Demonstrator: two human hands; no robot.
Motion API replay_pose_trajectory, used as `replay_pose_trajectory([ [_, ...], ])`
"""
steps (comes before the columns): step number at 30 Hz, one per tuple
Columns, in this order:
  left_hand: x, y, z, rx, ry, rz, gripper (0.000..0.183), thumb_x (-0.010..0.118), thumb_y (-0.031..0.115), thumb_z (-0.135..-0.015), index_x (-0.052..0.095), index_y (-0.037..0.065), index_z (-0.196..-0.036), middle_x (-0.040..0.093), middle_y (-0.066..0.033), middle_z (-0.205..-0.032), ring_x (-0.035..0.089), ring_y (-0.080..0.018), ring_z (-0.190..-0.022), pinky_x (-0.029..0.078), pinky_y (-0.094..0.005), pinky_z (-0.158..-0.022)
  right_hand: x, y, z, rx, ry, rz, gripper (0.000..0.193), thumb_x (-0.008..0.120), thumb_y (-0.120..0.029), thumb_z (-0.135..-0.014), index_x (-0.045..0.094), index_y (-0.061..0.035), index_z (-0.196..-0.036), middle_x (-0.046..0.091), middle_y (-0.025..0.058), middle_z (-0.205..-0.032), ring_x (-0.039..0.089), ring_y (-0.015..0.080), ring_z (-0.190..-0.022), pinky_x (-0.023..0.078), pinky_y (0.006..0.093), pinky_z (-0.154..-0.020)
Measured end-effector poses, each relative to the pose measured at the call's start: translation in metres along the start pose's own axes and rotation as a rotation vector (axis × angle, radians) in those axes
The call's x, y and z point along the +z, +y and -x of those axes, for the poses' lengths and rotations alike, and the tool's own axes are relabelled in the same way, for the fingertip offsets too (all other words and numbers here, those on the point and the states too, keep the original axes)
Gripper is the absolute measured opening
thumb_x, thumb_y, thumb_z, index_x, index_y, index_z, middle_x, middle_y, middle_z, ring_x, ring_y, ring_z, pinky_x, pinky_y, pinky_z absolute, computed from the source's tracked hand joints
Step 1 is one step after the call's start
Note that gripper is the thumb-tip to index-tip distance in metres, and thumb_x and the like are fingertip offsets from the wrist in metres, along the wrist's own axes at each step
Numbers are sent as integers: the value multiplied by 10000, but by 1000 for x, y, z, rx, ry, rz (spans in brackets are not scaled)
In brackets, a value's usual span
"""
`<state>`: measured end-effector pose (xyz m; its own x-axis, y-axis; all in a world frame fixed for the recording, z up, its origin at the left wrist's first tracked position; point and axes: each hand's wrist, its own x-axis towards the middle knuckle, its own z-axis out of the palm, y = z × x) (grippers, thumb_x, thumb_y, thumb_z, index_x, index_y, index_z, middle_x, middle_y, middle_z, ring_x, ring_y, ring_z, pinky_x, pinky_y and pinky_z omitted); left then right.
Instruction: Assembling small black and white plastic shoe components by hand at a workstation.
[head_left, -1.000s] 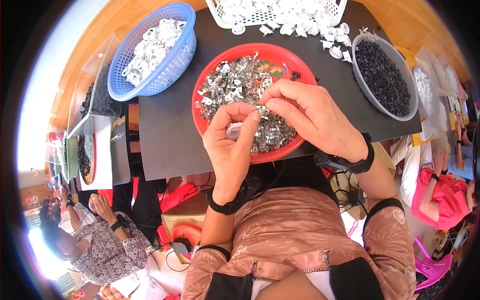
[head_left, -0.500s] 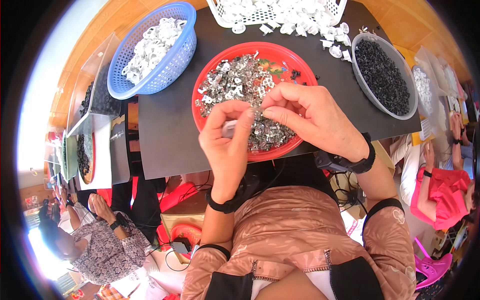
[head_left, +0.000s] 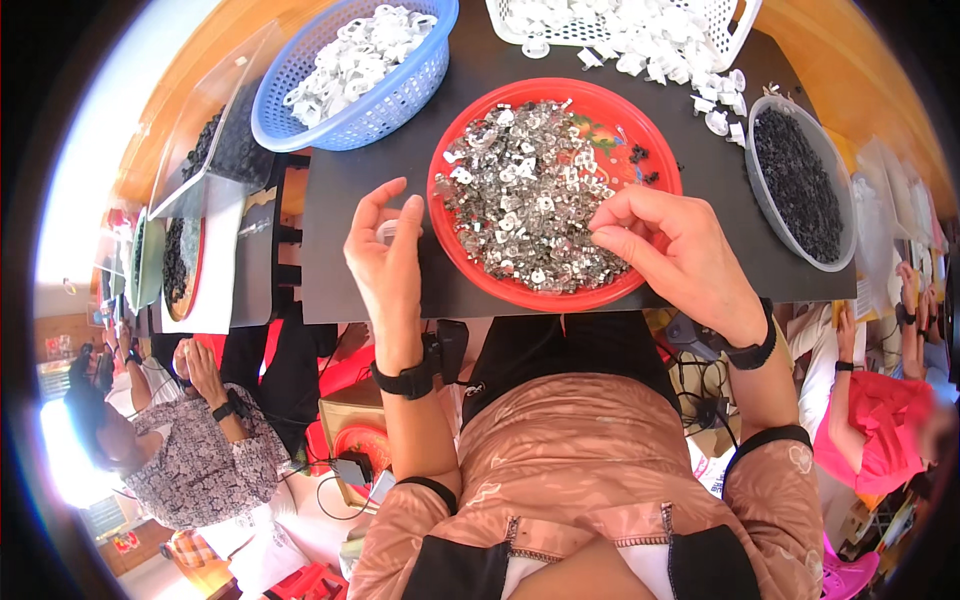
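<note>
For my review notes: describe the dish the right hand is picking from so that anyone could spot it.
On the dark table, directly ahead of the person, sits a round red plate heaped with small silvery metal pieces. The neighbouring containers are baskets holding white or black parts.

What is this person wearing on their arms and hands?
Both hands are bare, no gloves. The left hand and the right hand each have a black band strapped at the wrist, like a watch or tracker. Shiny pinkish-brown sleeves with dark cuffs are pushed back on the forearms.

A round red tray lies flat on the dark table, filled with small silver metal pieces (heaped loosely).
</note>
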<state>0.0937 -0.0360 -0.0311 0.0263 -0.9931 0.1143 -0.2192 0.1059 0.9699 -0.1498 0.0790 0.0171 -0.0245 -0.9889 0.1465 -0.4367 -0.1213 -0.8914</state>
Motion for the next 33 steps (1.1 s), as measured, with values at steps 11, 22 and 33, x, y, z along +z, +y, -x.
replay_pose_trajectory([
  [11, 4, -23, 3, 158, 11, -176, 228, 661, 110, -887, 657, 8, -1090, 608, 27, -721, 505, -20, -647, 384, -182, -575, -8, 17, 9, 18, 62, 31, 123, 658, -120, -882, 636, -2, -906, 595, 37, -672, 494, 75, -538, 406, 247, -516],
  [22, 4, -21, 6, 155, -8, -154, 178, 654, 153, -879, 684, 17, -991, 652, -58, -733, 622, -114, -661, 472, -263, -627, 28, -5, -87, -350, -167, 354, 129, 607, -107, -837, 620, 3, -902, 656, 163, -801, 622, 372, -789, 472, 447, -700],
  [33, 3, -26, 3, 177, -15, -120, 184, 645, 182, -888, 690, 20, -963, 656, -56, -721, 627, -122, -646, 473, -271, -625, 66, 11, -123, -318, -337, 552, 105, 637, -79, -795, 641, -7, -872, 625, 166, -892, 610, 350, -891, 467, 453, -784],
])
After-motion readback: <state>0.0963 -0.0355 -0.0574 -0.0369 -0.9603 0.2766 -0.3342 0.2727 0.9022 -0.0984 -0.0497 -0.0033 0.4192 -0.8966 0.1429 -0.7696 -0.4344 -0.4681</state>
